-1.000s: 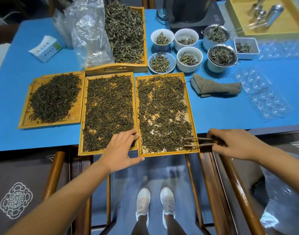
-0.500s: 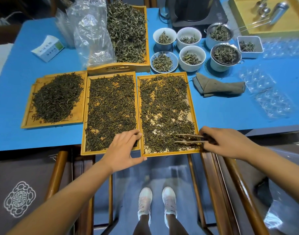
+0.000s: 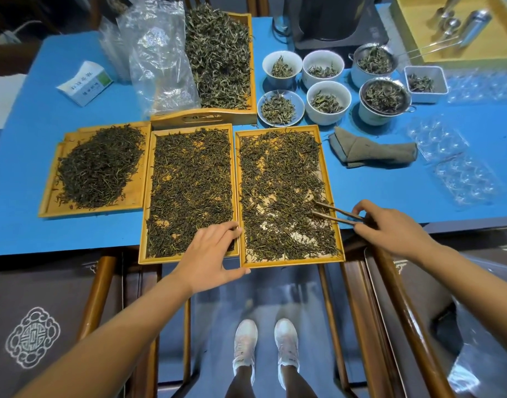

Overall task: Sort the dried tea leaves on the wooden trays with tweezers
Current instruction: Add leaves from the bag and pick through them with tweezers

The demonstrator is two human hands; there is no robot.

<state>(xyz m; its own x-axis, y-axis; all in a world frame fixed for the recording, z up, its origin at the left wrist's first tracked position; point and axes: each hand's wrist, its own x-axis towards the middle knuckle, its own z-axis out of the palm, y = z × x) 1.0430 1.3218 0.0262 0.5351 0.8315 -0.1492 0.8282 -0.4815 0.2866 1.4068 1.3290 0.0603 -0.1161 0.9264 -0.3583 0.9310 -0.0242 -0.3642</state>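
Three flat wooden trays of dark dried tea leaves lie side by side on the blue table: a left tray (image 3: 49, 196) with a heap, a middle tray (image 3: 147, 193) and a right tray (image 3: 329, 179) with leaves spread thin. My right hand (image 3: 390, 228) pinches brown wooden tweezers (image 3: 337, 213), whose parted tips reach over the right tray's right side, just above the leaves. My left hand (image 3: 210, 251) rests with straight fingers on the near corner where the middle and right trays meet, thumb under the right tray's front edge.
A deeper tray (image 3: 253, 67) of greener leaves and clear plastic bags (image 3: 160, 67) stand behind. Several white bowls (image 3: 326, 107) and metal strainers (image 3: 385, 101) with leaves, a folded grey cloth (image 3: 372, 150), plastic blister packs (image 3: 459, 173) and a small box (image 3: 84, 83) lie around. Chair arms (image 3: 404, 305) flank me.
My right hand has carried the tweezers from the right tray's near right corner up and further over the leaves, angling the tips toward the left. The left hand has stayed put.
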